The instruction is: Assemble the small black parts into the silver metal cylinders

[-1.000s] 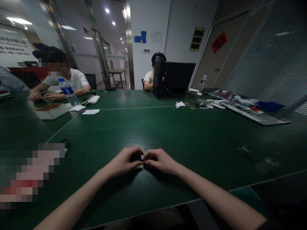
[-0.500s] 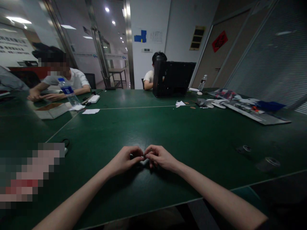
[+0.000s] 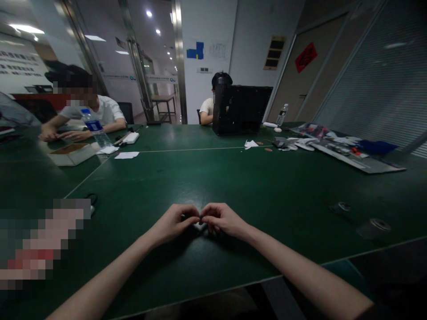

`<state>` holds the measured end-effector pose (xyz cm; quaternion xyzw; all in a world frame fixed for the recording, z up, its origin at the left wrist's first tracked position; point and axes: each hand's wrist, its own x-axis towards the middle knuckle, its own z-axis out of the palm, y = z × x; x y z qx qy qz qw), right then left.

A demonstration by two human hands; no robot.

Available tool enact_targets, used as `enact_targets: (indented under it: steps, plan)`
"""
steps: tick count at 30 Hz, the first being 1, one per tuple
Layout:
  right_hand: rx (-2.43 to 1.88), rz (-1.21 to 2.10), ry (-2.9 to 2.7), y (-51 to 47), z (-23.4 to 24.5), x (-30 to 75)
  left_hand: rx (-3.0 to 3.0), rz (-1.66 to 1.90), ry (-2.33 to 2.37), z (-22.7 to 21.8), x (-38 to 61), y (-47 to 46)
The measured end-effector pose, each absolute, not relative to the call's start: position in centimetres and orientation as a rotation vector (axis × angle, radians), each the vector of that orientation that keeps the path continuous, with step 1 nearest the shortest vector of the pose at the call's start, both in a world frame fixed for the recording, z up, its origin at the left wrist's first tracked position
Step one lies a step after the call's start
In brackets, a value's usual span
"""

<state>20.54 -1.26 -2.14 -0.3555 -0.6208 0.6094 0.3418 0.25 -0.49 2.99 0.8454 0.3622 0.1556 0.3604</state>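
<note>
My left hand [image 3: 175, 223] and my right hand [image 3: 222, 219] rest close together on the green table [image 3: 213, 178], near its front edge. Both have their fingers curled and the fingertips meet in a pinch at the middle. Between them sits a small pale object [image 3: 200, 226] that I cannot make out; most of it is hidden by the fingers. Both forearms reach in from the bottom of the view.
Two small tape rolls [image 3: 373, 226] lie at the right front. A black cord [image 3: 90, 200] lies at the left. Papers and tools [image 3: 340, 149] are spread at the far right, a black monitor [image 3: 242, 110] at the back, a water bottle [image 3: 95, 129] and box [image 3: 71, 153] far left. Two people sit across.
Both hands lifted slightly and drew a little farther from me since the first frame; the small pale thing now shows beneath the pinched fingertips.
</note>
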Motion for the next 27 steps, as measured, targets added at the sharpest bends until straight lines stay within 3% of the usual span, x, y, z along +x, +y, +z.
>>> enact_targets:
  steps: [27]
  plan:
    - [-1.022,1.187,-1.829,-1.90,-1.38,20.38,2.131,0.299,0.841,2.16,0.11,-0.37]
